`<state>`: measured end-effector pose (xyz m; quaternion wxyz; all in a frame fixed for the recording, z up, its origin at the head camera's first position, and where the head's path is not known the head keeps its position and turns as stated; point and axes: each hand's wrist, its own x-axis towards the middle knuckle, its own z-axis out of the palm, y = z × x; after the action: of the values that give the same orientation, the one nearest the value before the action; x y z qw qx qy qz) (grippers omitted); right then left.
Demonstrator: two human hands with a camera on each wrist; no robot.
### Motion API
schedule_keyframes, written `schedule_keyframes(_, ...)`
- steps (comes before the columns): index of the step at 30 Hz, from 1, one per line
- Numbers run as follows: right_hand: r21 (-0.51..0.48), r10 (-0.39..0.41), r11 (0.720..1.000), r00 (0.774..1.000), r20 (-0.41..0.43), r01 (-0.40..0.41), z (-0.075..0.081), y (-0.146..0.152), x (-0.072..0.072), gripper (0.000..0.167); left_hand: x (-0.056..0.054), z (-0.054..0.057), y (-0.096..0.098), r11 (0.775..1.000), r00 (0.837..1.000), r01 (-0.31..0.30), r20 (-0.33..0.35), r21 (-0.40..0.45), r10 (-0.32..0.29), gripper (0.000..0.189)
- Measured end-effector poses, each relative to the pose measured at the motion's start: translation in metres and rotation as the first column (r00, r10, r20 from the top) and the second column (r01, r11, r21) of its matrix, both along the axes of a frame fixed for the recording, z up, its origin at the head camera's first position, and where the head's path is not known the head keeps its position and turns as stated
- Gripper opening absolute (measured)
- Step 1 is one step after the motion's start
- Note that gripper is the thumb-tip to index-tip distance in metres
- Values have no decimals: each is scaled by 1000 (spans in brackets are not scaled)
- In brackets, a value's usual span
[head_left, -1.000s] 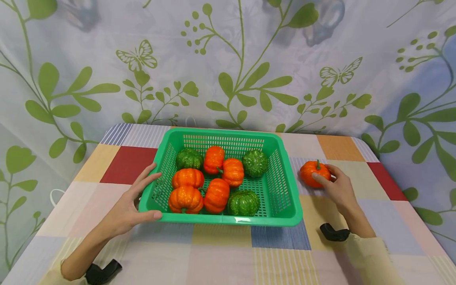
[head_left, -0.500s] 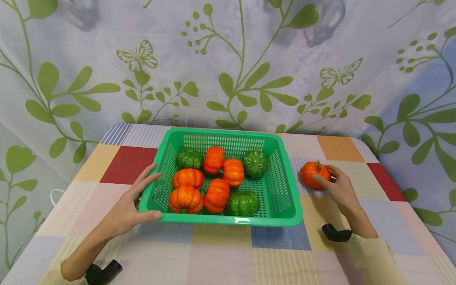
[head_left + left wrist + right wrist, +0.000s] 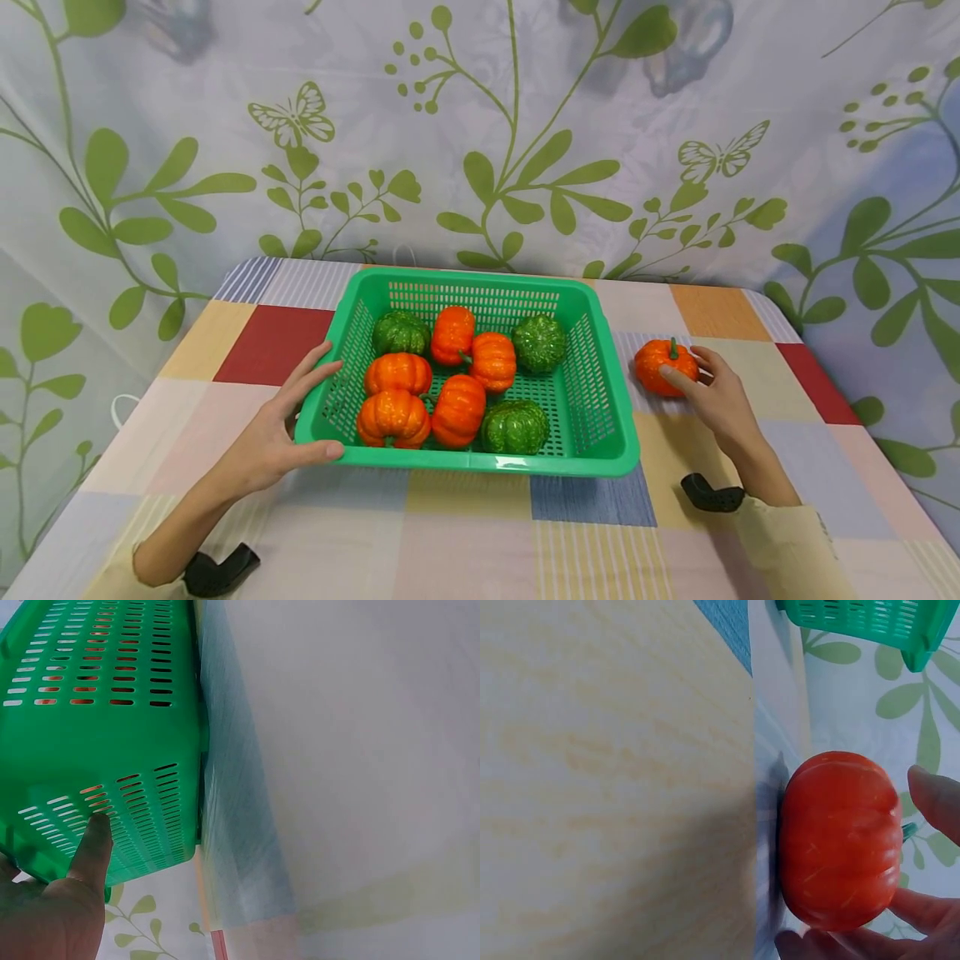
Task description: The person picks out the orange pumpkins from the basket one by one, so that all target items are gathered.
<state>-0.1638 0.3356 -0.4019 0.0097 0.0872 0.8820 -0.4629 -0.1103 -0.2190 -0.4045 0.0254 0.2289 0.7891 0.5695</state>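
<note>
A ribbed orange pumpkin (image 3: 651, 370) sits on the cloth-covered bench (image 3: 465, 550), at the fingertips of the person's right hand (image 3: 717, 400). That hand bends loosely around it: fingers touch the side farther from the wrist, while the thumb lies over the near side; whether the thumb presses is unclear. The stem (image 3: 909, 832) points up between them.

To the right hand's left, apart from it, is a green plastic basket (image 3: 558, 464) holding five more orange pumpkins (image 3: 459, 411) and three green pumpkins (image 3: 539, 342). The left hand (image 3: 266, 433) spreads across the basket's nearest corner, fingers extended over the rim.

The glossy pumpkin looks light and firm, probably a decorative piece, and its smooth skin may slip or roll under a lopsided push. The best hold seems to be thumb and fingers on opposite flanks, around the widest part, sparing the thin stem, which could snap.
</note>
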Motion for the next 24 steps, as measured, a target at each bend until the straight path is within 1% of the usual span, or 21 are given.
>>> schedule_keyframes(3,11,-16,1000,1000,-26,16,1,-1,3,86,0,0,0,1000,1000,-3,-3,-5,3,82)
schedule_keyframes(7,38,-59,997,993,-99,63,6,-3,10,80,0,0,0,1000,1000,-6,-3,-12,6,82)
schedule_keyframes(10,41,-95,994,983,-159,102,10,-5,16,72,-1,0,0,1000,1000,-9,-3,-17,9,83)
schedule_keyframes(15,28,-132,989,963,-237,142,18,-10,25,62,-1,0,0,1000,1000,-8,2,-11,8,83)
schedule_keyframes(20,27,-127,990,952,-279,140,27,-19,34,58,-1,0,0,1000,1000,-8,2,-8,8,83)
schedule_keyframes(24,27,-100,993,945,-313,114,32,-28,42,55,-1,0,0,1000,1000,-7,0,-7,7,82)
